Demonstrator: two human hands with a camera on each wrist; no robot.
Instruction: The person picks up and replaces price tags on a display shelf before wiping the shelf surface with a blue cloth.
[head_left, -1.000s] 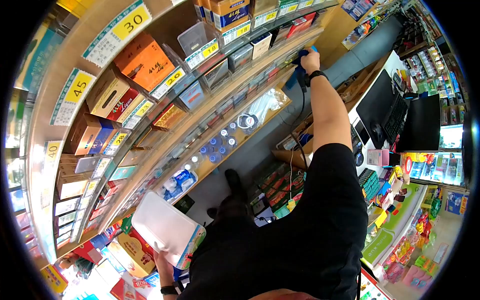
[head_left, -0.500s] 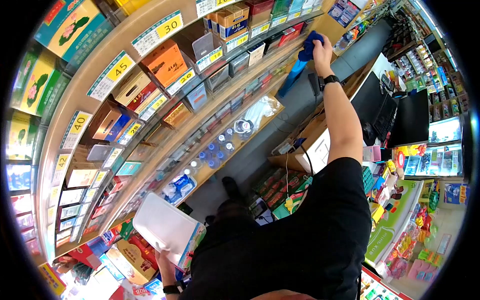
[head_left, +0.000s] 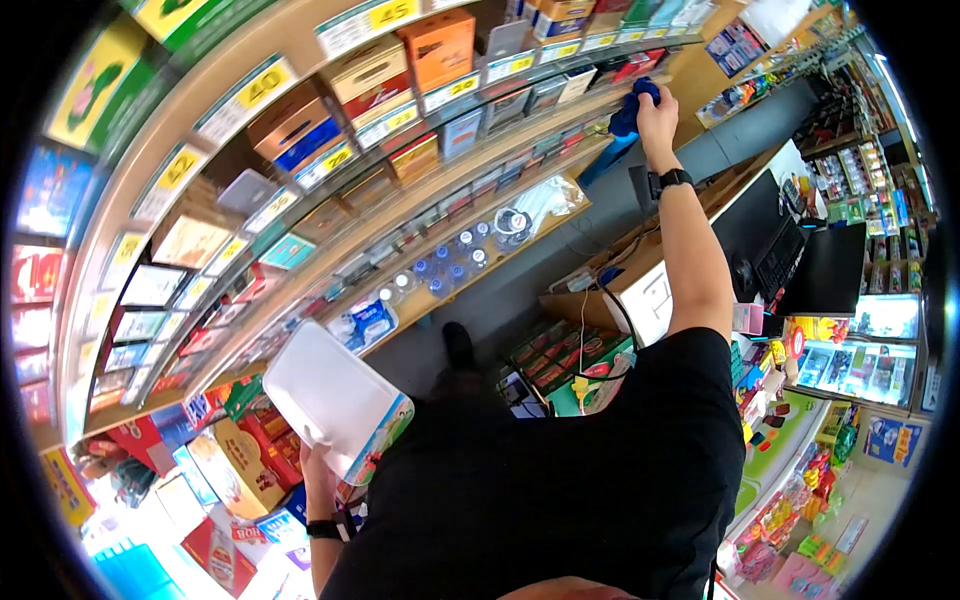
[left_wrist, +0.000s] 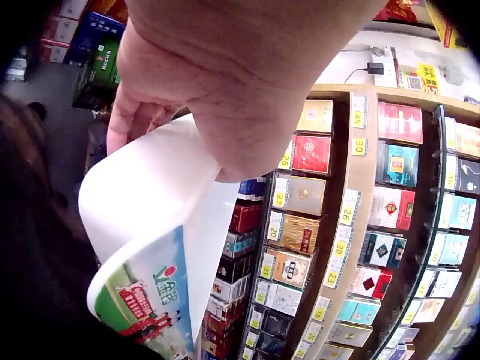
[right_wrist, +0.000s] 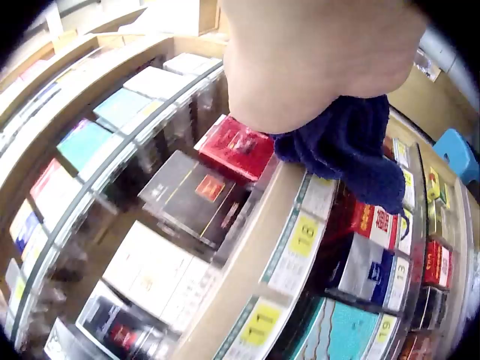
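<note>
In the head view my left hand grips the edge of a white plastic tub at lower left. The left wrist view shows the thumb side of that hand over the rim, and a printed picture label on the tub's side. At the far end of the shelves, my right hand holds a bunched dark blue cloth. From the right wrist, the cloth lies over the shelf's front edge, beside a red pack; the right fingers are hidden behind the hand.
Tiered shelves of cigarette packs with price tags curve along the left. Bottles stand on the low ledge. A counter with a monitor is at right. Cartons and a cable lie on the floor. A blue plastic object stands past the shelf end.
The head view has turned, so the shelves slide right in it. My right hand has brought the cloth up from lower at the shelf's far end onto its edge. The left hand keeps holding the tub.
</note>
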